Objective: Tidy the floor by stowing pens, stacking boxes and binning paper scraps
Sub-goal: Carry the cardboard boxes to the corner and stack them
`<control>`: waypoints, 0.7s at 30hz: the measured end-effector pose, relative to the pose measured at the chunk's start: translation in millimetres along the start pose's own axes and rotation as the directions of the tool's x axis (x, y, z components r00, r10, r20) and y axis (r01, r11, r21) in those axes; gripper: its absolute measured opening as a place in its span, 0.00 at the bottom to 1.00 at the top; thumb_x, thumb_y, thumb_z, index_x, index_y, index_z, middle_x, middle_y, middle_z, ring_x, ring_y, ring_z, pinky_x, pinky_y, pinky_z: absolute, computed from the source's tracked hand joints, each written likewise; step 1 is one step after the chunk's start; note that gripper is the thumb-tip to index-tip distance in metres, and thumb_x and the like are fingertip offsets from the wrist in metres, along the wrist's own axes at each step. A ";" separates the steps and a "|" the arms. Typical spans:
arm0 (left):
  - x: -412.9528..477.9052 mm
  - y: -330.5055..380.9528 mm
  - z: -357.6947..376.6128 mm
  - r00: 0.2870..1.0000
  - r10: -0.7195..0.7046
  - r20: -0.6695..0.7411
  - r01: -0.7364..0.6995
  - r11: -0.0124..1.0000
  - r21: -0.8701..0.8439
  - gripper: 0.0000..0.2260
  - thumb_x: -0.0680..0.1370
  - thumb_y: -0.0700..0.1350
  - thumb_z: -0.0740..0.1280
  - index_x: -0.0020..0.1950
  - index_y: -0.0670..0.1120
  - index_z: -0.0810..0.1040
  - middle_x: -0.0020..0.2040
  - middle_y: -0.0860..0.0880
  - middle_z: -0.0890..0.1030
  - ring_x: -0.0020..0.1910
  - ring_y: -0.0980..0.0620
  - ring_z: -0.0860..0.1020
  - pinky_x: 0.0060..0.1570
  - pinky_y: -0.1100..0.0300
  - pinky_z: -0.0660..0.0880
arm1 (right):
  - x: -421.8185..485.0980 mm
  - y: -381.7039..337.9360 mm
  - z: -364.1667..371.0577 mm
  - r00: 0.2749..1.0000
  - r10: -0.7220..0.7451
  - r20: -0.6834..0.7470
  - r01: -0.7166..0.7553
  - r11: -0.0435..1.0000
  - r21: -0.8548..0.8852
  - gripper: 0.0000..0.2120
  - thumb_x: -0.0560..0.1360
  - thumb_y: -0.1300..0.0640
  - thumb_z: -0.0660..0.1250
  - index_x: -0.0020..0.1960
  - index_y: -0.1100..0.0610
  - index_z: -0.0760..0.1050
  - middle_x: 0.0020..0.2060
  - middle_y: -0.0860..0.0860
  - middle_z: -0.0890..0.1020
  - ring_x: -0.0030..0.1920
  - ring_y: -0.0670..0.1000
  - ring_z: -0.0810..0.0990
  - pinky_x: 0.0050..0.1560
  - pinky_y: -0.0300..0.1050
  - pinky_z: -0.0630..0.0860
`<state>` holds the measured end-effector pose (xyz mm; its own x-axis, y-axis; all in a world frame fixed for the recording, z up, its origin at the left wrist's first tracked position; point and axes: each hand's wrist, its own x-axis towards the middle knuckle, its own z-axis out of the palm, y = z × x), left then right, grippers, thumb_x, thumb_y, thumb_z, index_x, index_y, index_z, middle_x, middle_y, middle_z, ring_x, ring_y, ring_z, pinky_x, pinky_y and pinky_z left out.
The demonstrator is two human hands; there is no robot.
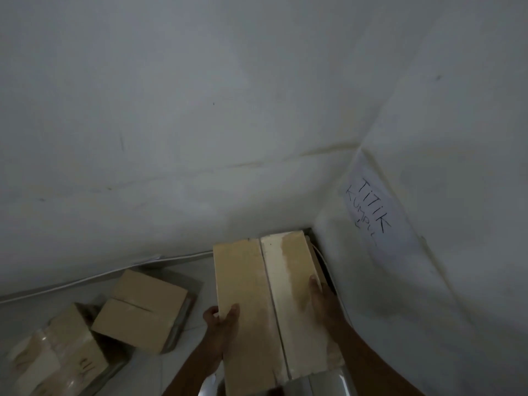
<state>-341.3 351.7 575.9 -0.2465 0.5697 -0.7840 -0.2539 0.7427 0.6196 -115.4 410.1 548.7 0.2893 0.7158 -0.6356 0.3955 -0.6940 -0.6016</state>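
Nearest me, at 6 o'clock, my left grip (221, 324) clasps the long cardboard box (257, 295) by its left edge, thumb on top. My right grip (321, 304) lies flat against the box's right edge, fingers straight and pressing. The box points toward 12 o'clock into the room's corner. At 8 o'clock, two smaller boxes (140, 310) sit on the tiled floor (200, 275). At 2 o'clock, a handwritten paper sign (368, 207) hangs on the wall.
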 end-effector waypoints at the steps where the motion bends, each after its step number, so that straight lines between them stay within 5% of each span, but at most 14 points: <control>1: 10.5 -2.1 2.6 1.000 -0.019 0.012 0.019 1.000 0.001 0.24 0.78 0.47 0.66 0.67 0.41 0.57 0.64 0.37 0.70 0.58 0.39 0.74 0.58 0.38 0.74 | 8.8 3.0 2.8 1.000 0.002 -0.003 -0.002 1.000 0.003 0.26 0.80 0.39 0.53 0.66 0.56 0.72 0.62 0.57 0.77 0.62 0.59 0.75 0.61 0.50 0.69; 7: 72.3 -13.4 17.4 0.984 -0.116 0.137 0.110 0.993 0.052 0.25 0.79 0.49 0.64 0.68 0.46 0.53 0.63 0.40 0.69 0.59 0.37 0.74 0.56 0.38 0.75 | 67.1 26.1 20.0 0.999 0.031 -0.029 -0.032 0.999 -0.034 0.27 0.80 0.41 0.55 0.64 0.62 0.72 0.53 0.60 0.78 0.59 0.63 0.77 0.61 0.56 0.72; 15: 151.9 -38.2 30.6 0.972 -0.158 0.174 0.140 0.984 0.112 0.21 0.79 0.51 0.63 0.65 0.50 0.54 0.63 0.42 0.69 0.59 0.40 0.74 0.51 0.43 0.76 | 136.5 63.8 56.8 0.994 0.080 -0.070 -0.082 0.996 -0.040 0.24 0.79 0.39 0.57 0.60 0.58 0.73 0.54 0.59 0.80 0.54 0.60 0.79 0.52 0.48 0.74; 21: 210.1 -57.2 50.3 0.969 -0.178 0.172 0.155 0.978 0.140 0.21 0.79 0.51 0.63 0.64 0.51 0.53 0.62 0.43 0.70 0.60 0.39 0.74 0.57 0.39 0.75 | 182.0 91.0 75.3 0.998 0.008 -0.067 -0.012 0.998 -0.067 0.28 0.77 0.39 0.60 0.68 0.56 0.60 0.57 0.56 0.77 0.50 0.56 0.78 0.49 0.49 0.73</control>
<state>-331.4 446.6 373.8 -0.0326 0.4805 -0.8764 -0.1552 0.8638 0.4794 -92.4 471.4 341.8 0.3505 0.7138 -0.6063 0.4496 -0.6961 -0.5597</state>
